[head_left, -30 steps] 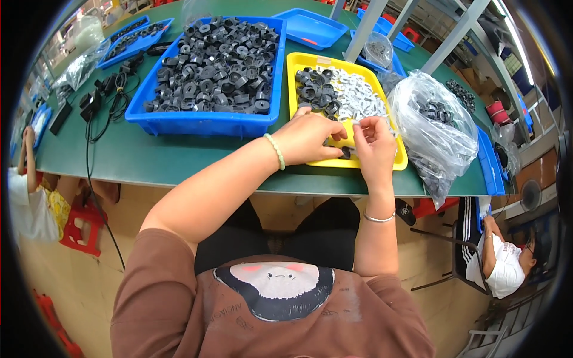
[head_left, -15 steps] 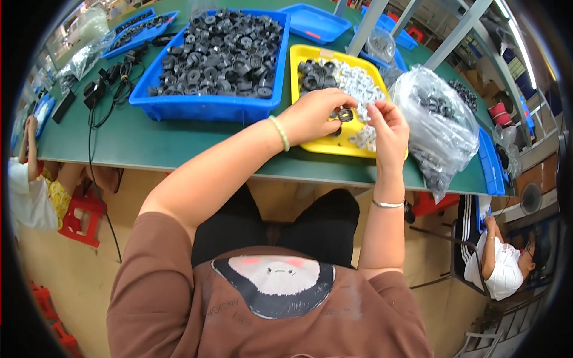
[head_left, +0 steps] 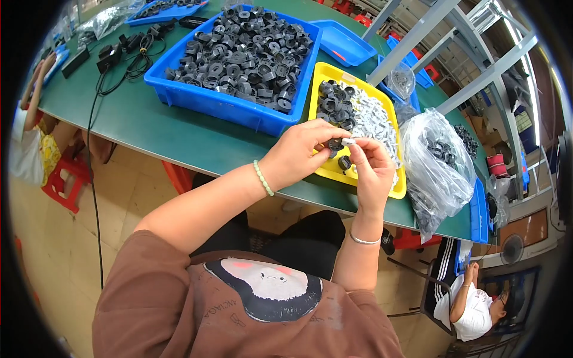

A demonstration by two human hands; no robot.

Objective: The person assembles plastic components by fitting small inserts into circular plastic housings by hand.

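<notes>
Between the thumb and fingers of my left hand is a round black plastic part. My right hand pinches a small white plastic piece right at the edge of that black part; whether the two touch or are joined I cannot tell. Both hands are over the near side of a yellow tray. In the tray, black parts lie on the left and a heap of white pieces on the right. Another black part sits in the tray just below my fingers.
A big blue bin full of black parts stands left of the tray. On the right lies a clear plastic bag with black parts. Cables lie on the green table at left. Metal posts rise behind. People sit at both sides.
My right hand has come up from the white pieces to the black part, now with a white piece in its fingertips. The whole view has shifted and tilted.
</notes>
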